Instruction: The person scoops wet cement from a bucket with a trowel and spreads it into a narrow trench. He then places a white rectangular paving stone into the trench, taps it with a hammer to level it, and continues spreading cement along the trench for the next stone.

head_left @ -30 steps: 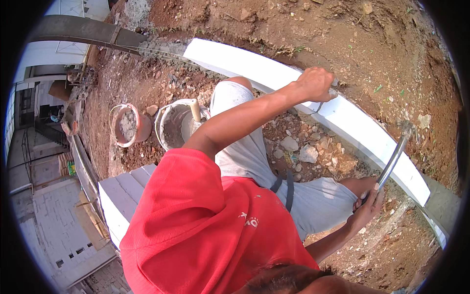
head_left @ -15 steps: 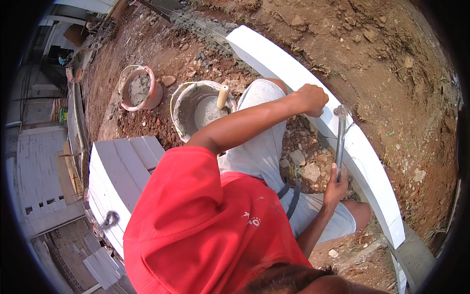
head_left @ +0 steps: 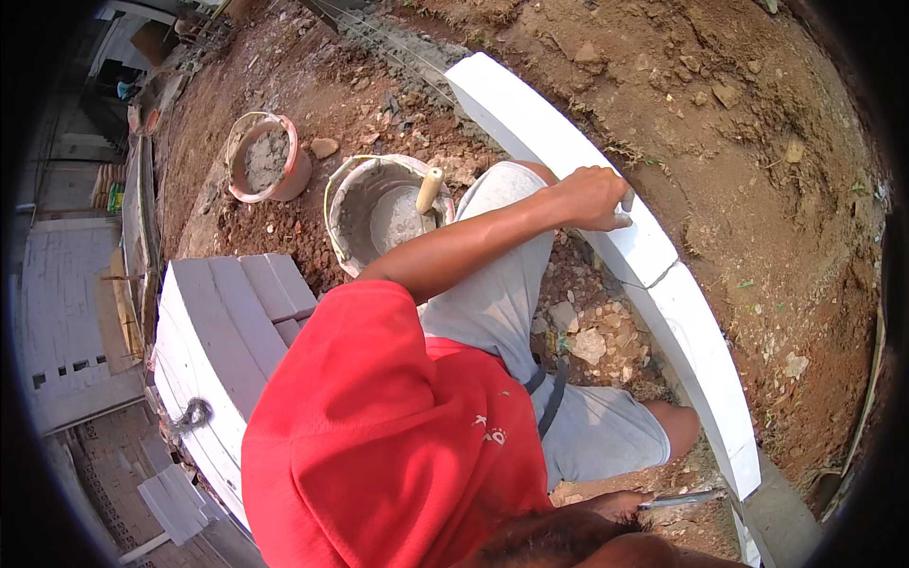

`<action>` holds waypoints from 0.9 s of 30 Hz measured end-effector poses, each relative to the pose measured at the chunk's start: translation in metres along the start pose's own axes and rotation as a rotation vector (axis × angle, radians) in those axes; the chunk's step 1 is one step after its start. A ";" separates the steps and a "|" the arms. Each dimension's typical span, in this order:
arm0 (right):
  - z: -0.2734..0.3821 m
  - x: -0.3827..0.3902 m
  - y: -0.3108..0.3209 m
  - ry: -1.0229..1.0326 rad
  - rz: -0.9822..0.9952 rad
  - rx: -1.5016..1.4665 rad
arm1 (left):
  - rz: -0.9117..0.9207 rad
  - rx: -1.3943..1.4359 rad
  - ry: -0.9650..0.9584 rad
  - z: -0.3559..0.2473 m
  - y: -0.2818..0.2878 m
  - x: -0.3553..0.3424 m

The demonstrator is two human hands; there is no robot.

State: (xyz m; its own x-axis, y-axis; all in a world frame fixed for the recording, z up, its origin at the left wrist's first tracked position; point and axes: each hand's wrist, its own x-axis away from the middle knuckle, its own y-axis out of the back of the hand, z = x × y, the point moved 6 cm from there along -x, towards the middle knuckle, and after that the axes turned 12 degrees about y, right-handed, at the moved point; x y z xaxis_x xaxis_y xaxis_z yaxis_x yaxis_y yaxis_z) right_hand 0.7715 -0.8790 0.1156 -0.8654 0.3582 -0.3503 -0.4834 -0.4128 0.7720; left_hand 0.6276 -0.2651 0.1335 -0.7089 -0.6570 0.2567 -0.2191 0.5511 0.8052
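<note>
A curved-looking row of white blocks (head_left: 696, 346) runs from the upper middle to the lower right, with a joint between two of them. My left hand (head_left: 595, 199) is closed over the top of the farther block (head_left: 530, 118); what its fingers hold, if anything, is hidden. Low in the picture, beside the near end of the row, my right hand (head_left: 615, 504) is closed around a hammer (head_left: 680, 499). Its metal shaft points right, toward the blocks, and its head is hard to make out now.
Left of my knee stands a bucket (head_left: 343, 220) of wet grey mortar with a wooden-handled tool (head_left: 429, 189) in it. Another mortar bucket (head_left: 297, 176) is farther left. Stacked white blocks (head_left: 204, 303) lie at my left. Strings (head_left: 402, 45) stretch beyond the row; stones (head_left: 589, 346) litter the soil.
My right hand has swung the hammer down and back toward me, away from the block joint. My left hand has shifted slightly and now rests lower on the block.
</note>
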 end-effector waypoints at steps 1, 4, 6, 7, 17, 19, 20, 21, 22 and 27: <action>-0.032 0.006 -0.007 -0.052 0.017 0.012 | -0.037 0.084 -0.021 -0.009 0.013 0.002; -0.104 0.025 -0.032 -0.214 0.205 0.010 | -0.121 0.337 -0.035 0.000 0.053 0.031; -0.135 0.041 -0.044 -0.321 0.314 0.001 | -0.168 0.438 -0.028 0.018 0.071 0.050; -0.144 0.044 -0.047 -0.355 0.358 -0.004 | -0.188 0.428 0.013 0.027 0.079 0.058; -0.081 -0.011 0.004 -0.470 0.624 0.016 | -0.355 0.398 0.341 0.081 0.141 0.137; -0.053 -0.040 0.027 -0.432 0.663 0.025 | -0.270 0.461 0.585 0.093 0.154 0.161; -0.044 -0.056 0.037 -0.413 0.671 0.021 | -0.215 0.493 0.701 0.098 0.156 0.173; -0.052 -0.082 0.047 -0.392 0.642 -0.033 | -0.158 0.461 0.776 0.098 0.153 0.172; -0.027 -0.091 0.059 -0.348 0.691 0.023 | -0.123 0.405 0.891 0.109 0.149 0.185; 0.106 -0.108 0.102 -0.118 0.970 0.130 | -0.127 0.309 1.187 0.197 0.063 0.387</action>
State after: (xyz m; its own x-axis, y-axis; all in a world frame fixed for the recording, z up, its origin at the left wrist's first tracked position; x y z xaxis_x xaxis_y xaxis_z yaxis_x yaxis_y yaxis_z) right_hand 0.8295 -0.8706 0.2880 -0.8571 -0.0026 0.5152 0.4532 -0.4792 0.7516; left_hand 0.2075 -0.3829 0.1783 0.3420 -0.6859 0.6423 -0.5052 0.4421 0.7412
